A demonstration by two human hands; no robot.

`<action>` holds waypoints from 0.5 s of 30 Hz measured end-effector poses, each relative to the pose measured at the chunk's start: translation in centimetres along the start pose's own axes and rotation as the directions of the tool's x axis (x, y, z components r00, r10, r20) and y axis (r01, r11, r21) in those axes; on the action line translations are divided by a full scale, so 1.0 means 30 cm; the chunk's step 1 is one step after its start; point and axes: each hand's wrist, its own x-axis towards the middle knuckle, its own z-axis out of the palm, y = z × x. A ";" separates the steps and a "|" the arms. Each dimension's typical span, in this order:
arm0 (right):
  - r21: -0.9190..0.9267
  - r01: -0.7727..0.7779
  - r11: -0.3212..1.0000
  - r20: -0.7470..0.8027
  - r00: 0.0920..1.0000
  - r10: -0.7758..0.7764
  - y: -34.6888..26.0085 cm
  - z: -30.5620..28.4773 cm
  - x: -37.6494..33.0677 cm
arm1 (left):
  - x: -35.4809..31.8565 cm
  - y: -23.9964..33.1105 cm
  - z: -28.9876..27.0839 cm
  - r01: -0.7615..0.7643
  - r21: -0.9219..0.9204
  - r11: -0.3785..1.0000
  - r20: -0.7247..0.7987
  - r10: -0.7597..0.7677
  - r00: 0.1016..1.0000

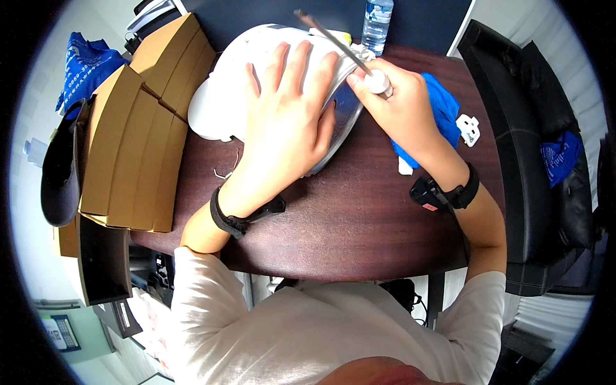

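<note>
A white, rounded plastic shell with a shiny rim (231,64) lies tilted on the far part of the dark wooden table; its exact kind I cannot tell. My left hand (285,112) rests on top of it, palm down, fingers spread. My right hand (401,96) is closed round the pale handle of a screwdriver (333,42). The screwdriver's long metal shaft points up and to the far left, above the shell. The right fingers are close beside the shell's right edge; whether they touch it I cannot tell.
Blue cloth (441,112) and a small white plastic part (469,130) lie right of my right hand. A water bottle (376,29) stands at the back. Cardboard boxes (138,147) line the table's left side. A black sofa (529,160) is beyond the right edge.
</note>
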 end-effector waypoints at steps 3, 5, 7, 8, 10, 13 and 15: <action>0.023 -0.044 0.999 -0.016 0.999 0.044 -0.008 0.016 -0.002 | -0.001 0.000 0.000 0.002 -0.003 1.000 -0.008 -0.002 1.000; 0.021 -0.041 0.999 -0.022 0.999 0.041 -0.005 0.019 -0.002 | -0.002 0.001 -0.001 0.005 -0.001 1.000 -0.007 -0.005 1.000; 0.022 -0.044 0.999 -0.023 0.999 0.045 -0.005 0.019 0.000 | 0.000 0.000 -0.001 0.000 -0.006 1.000 -0.011 -0.001 1.000; 0.026 -0.051 0.998 -0.019 0.999 0.051 -0.007 0.020 0.000 | 0.000 -0.001 -0.001 -0.002 -0.009 1.000 -0.012 0.001 1.000; 0.026 -0.027 0.999 -0.019 0.999 0.027 -0.005 0.023 0.002 | 0.000 -0.002 0.000 -0.001 -0.006 1.000 -0.011 0.001 1.000; -0.015 0.071 0.997 -0.013 0.997 -0.072 0.002 0.022 0.010 | 0.000 -0.001 -0.001 -0.003 -0.007 1.000 -0.011 0.003 1.000; -0.079 0.149 0.986 0.022 0.989 -0.148 0.003 0.008 0.016 | 0.000 -0.003 -0.001 -0.003 -0.017 1.000 -0.014 0.003 1.000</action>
